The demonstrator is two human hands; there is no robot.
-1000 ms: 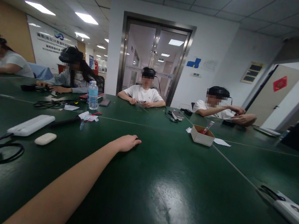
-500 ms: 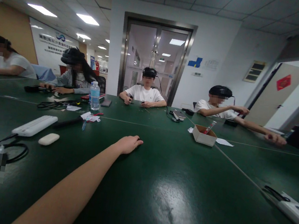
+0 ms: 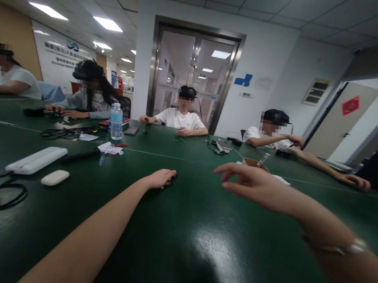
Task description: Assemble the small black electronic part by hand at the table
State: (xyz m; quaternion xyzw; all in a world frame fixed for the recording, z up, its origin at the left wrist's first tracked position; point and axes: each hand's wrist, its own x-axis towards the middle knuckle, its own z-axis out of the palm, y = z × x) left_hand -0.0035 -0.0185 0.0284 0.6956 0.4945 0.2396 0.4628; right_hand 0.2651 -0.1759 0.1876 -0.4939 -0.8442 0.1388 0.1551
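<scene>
My left hand [image 3: 161,179] rests on the green table [image 3: 174,235], its fingers curled downward. Something small and dark shows at the fingertips, but I cannot make out what it is. My right hand [image 3: 252,182] is raised over the table, to the right of the left one, with the fingers apart and nothing in them. A bracelet or watch [image 3: 355,246] circles the right wrist. Behind the right hand, a small cardboard box [image 3: 248,162] with a clear and red stick-like item [image 3: 263,160] standing in it is partly hidden.
On the left lie a white power bank [image 3: 37,159], a white oval case [image 3: 55,178] and black cables [image 3: 11,195]. A water bottle [image 3: 116,123] stands beyond scraps of paper [image 3: 111,148]. Several people wearing headsets sit around the table; one person [image 3: 183,119] is straight across.
My right hand has come in from the lower right and now hovers in front of the box. The left hand stays nearly in place, with its fingers a little more curled.
</scene>
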